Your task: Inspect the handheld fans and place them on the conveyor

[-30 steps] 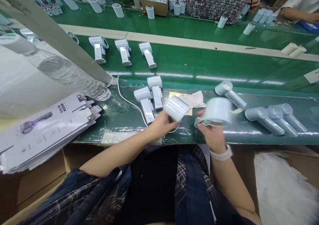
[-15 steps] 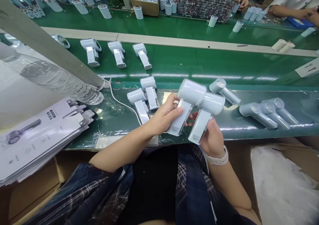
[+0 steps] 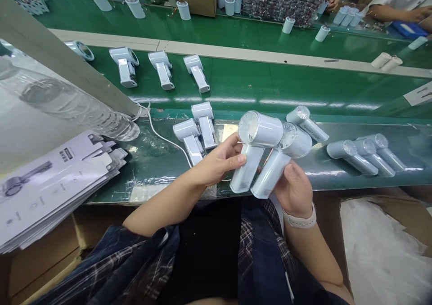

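My left hand [image 3: 227, 157] is closed around the handle of a light-blue handheld fan [image 3: 248, 168]. A second handheld fan [image 3: 270, 174] of the same kind is in my right hand [image 3: 295, 188], whose fingers are mostly behind its handle. Both fans are held side by side above the bench, heads up and touching or overlapping. Clear film seems to cover them, gathered at the round head ends. Left of my left hand, two more fans [image 3: 189, 138] lie on the bench. Beyond my right hand lies a fan with lettering on its handle [image 3: 313, 130].
Several wrapped fans [image 3: 371, 154] lie at the right of the bench [image 3: 162, 165]. More fans [image 3: 162, 69] rest on the green conveyor [image 3: 256, 78]. Left are flat printed boxes [image 3: 50, 183], a plastic bottle [image 3: 81, 105] and a post [image 3: 77, 57]. White film [image 3: 378, 251] fills a carton lower right.
Both fans have turned in my hands, so their gathered round ends now show. My right hand has shifted slightly right. The co-worker's hand at the top left is out of view.
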Available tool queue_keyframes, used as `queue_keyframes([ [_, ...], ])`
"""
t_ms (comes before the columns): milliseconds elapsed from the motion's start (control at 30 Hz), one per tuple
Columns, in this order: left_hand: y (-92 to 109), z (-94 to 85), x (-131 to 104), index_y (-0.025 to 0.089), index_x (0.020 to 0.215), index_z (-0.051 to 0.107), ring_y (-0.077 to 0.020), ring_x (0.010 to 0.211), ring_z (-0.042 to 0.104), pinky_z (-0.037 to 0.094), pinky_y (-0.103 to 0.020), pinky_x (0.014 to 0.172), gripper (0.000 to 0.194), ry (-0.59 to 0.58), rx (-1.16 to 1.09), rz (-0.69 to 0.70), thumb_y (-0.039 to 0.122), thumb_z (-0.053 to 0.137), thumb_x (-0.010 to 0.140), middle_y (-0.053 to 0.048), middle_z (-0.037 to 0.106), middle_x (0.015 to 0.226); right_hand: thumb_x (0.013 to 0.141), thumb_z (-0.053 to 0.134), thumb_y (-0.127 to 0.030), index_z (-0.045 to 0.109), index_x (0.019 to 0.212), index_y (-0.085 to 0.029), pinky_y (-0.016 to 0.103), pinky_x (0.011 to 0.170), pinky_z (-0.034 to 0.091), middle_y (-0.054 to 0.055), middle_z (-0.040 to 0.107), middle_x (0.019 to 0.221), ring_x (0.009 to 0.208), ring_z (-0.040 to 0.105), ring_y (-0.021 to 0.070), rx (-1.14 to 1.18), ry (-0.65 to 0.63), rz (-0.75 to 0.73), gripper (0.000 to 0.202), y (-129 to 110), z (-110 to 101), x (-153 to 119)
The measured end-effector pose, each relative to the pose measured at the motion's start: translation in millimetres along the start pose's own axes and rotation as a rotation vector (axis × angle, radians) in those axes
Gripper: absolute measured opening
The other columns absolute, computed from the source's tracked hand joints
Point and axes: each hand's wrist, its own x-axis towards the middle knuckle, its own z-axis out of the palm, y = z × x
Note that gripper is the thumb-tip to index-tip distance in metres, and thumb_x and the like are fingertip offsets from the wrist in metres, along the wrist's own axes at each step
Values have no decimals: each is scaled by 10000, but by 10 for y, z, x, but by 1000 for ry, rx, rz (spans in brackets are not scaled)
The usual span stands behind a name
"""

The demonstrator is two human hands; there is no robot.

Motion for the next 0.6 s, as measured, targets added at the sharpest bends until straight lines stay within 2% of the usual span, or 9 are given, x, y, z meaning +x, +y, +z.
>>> queue_keyframes([
  [133,-25,-30,38,153,1119,623,-177,765,701,550,-270,701,627,38,-70,-112,489,955,706,-22,663,861,889,672,-487,765,1086,-244,477,901,615,62,744,961,902,694,264,78,-30,94,326,-26,54,39],
  [233,-58,-42,58,144,1028,643,-131,732,646,524,-239,672,575,97,-91,-134,479,967,691,-23,662,874,895,590,-473,753,1113,-221,408,764,601,47,685,847,742,625,213,128,-37,111,371,-17,97,76],
  [367,-119,-83,92,138,1042,670,-168,776,676,568,-287,722,539,79,-195,-93,592,837,805,-69,709,939,903,558,-500,731,890,-208,335,605,535,41,633,740,640,569,185,139,-93,63,340,-8,139,102],
  [433,-150,-115,100,145,1069,663,-192,789,710,586,-313,748,490,57,-232,-102,558,794,842,-70,731,931,917,547,-527,695,781,-201,322,581,516,45,626,706,612,562,177,121,-139,24,383,-11,146,103],
  [500,-169,-136,94,158,1114,643,-222,830,742,599,-344,782,445,49,-223,-111,490,782,853,-84,759,983,917,558,-544,699,798,-198,318,574,513,45,642,713,597,568,171,120,-158,-4,392,-11,140,103],
  [600,-165,-128,71,170,1201,612,-279,938,774,606,-383,819,460,60,-166,-106,438,775,864,-124,773,1113,869,642,-547,730,918,-208,312,541,519,49,684,809,638,605,183,159,-113,-31,353,2,107,113],
])
